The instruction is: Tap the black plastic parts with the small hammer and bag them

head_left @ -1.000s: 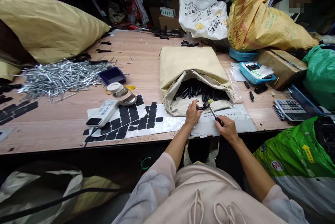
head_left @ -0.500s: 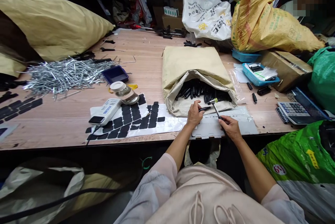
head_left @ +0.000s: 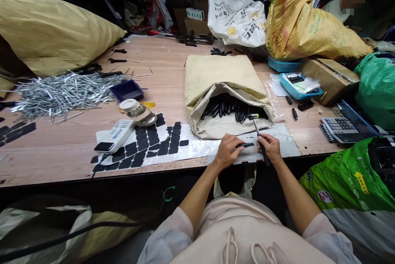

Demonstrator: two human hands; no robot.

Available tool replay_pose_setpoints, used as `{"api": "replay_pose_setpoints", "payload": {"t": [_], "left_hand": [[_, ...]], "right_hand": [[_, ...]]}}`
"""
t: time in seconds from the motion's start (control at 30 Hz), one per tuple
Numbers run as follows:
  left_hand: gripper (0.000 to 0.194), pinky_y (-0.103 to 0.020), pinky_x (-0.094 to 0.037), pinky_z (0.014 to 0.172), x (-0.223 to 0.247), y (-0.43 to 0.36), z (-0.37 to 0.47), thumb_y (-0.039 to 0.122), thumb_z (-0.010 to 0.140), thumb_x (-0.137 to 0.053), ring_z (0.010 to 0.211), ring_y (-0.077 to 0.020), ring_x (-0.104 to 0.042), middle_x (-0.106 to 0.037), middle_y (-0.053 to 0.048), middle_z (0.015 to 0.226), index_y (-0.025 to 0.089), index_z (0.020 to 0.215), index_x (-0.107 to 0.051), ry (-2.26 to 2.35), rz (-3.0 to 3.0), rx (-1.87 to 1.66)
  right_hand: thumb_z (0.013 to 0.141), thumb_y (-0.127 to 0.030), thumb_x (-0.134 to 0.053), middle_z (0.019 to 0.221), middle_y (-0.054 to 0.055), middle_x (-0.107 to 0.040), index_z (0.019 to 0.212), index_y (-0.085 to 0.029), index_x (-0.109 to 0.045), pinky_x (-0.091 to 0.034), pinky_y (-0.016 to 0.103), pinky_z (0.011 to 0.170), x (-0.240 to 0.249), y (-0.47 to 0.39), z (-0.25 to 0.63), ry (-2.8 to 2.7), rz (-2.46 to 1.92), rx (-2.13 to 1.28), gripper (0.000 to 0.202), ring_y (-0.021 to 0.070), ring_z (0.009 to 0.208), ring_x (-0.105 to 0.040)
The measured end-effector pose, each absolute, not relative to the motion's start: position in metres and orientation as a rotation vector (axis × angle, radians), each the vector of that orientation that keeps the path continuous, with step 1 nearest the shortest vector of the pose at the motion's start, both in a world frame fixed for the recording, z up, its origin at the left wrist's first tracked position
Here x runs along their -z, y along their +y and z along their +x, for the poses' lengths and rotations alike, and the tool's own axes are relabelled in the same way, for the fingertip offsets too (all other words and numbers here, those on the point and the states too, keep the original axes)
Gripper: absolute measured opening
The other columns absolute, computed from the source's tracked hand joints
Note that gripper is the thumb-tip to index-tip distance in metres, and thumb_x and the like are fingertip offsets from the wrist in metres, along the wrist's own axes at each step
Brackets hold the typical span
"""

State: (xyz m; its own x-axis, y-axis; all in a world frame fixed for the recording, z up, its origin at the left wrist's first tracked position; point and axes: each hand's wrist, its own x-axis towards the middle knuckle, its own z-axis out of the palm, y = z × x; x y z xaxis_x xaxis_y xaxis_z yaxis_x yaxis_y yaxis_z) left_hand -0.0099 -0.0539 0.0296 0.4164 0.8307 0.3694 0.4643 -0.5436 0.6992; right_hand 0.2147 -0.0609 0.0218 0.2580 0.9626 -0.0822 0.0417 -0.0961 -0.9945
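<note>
The left hand (head_left: 227,151) grasped one slim black piece (head_left: 246,145), the right hand (head_left: 269,148) a small hammer (head_left: 256,127); whether the sack's (head_left: 222,65) many black parts (head_left: 222,108) were finished was unclear.

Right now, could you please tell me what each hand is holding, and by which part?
The right hand holds a small hammer by its dark handle; the left hand holds a slim black piece by one end.

The white plastic sack (head_left: 234,19) reads "公司" and "PETRO", and a yellow arrow (head_left: 361,183) marks the green sack (head_left: 339,173).
</note>
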Motion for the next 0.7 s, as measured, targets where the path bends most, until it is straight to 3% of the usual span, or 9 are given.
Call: {"api": "replay_pose_setpoints", "payload": {"t": [0.17,0.3,0.5,0.7], "left_hand": [[0.023,-0.047,-0.049,0.09,-0.027,-0.121,-0.026,0.033,0.089,-0.064,0.096,-0.0257,-0.06,-0.07,-0.01,0.095,0.028,0.108,-0.076,0.939,2.262,-0.778],[0.034,-0.047,-0.049,0.09,-0.026,-0.129,-0.025,0.037,0.082,-0.074,0.098,-0.0271,-0.06,-0.069,-0.009,0.098,0.028,0.114,-0.073,0.976,2.299,-0.787],[0.026,-0.037,-0.048,0.084,-0.041,-0.039,0.016,0.04,0.09,-0.067,0.087,-0.0216,-0.059,-0.065,-0.005,0.088,0.021,0.106,-0.067,1.454,2.026,-1.125],[0.026,-0.036,-0.046,0.085,-0.044,0.06,0.056,0.044,0.084,-0.073,0.1,-0.0267,-0.058,-0.063,-0.009,0.099,0.021,0.093,-0.066,1.851,1.809,-0.915]], "right_hand": [[0.07,-0.056,-0.076,0.067,0.001,-0.066,0.09,-0.017,-0.073,-0.045,0.026,0.042,-0.019,-0.061,0.215,-1.037,-1.423,-1.056,0.044,0.0127,0.046,-0.054],[0.07,-0.055,-0.075,0.067,0.0,-0.066,0.091,-0.018,-0.073,-0.044,0.026,0.042,-0.019,-0.061,0.213,-1.047,-1.444,-1.059,0.043,0.0132,0.047,-0.055],[0.069,-0.056,-0.076,0.067,0.001,-0.067,0.093,-0.018,-0.073,-0.045,0.028,0.042,-0.021,-0.062,0.211,-0.978,-1.436,-1.01,0.045,0.0147,0.047,-0.057],[0.069,-0.055,-0.077,0.065,0.001,-0.066,0.088,-0.018,-0.072,-0.045,0.027,0.042,-0.021,-0.061,0.21,-0.973,-1.394,-0.999,0.042,0.0132,0.044,-0.055]]}}
